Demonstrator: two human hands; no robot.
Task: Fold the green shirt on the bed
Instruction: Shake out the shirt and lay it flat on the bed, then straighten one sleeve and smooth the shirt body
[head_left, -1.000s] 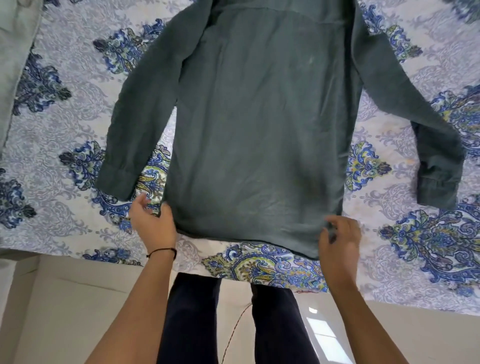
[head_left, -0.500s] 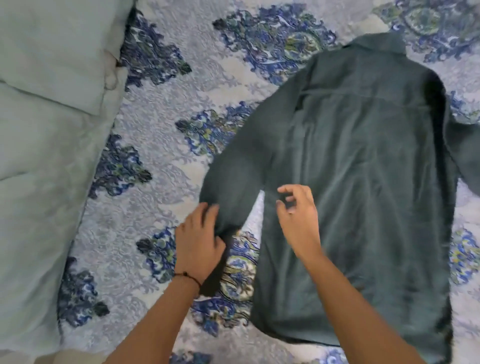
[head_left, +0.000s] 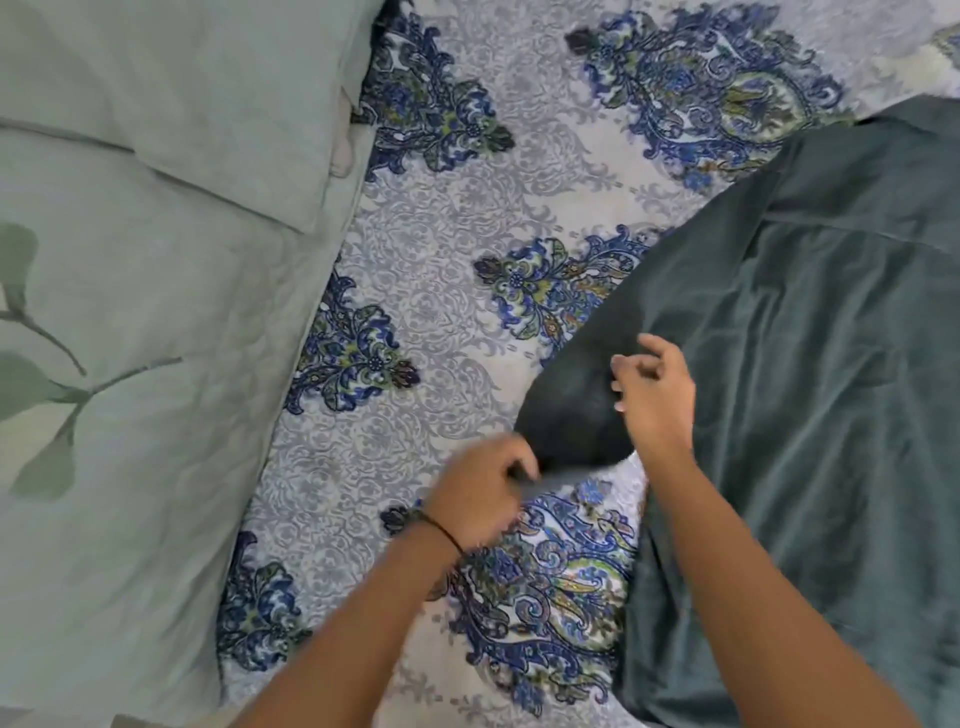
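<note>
The dark green shirt lies back-up on the patterned bed sheet, filling the right side of the view. Its left sleeve is lifted off the sheet and bent toward the shirt's body. My left hand pinches the cuff end of that sleeve from below. Higher up, my right hand hovers at the inner edge of the sleeve, its fingers curled and apart; I cannot tell whether it touches the cloth. The shirt's right sleeve is out of view.
A pale green pillow and a pale green quilt with a leaf print cover the left side of the bed. Blue paisley sheet shows between the quilt and the shirt.
The view has swung left from the shirt's hem to its left sleeve. Both hands have left the hem; my left hand has taken the cuff and raised the sleeve toward the body.
</note>
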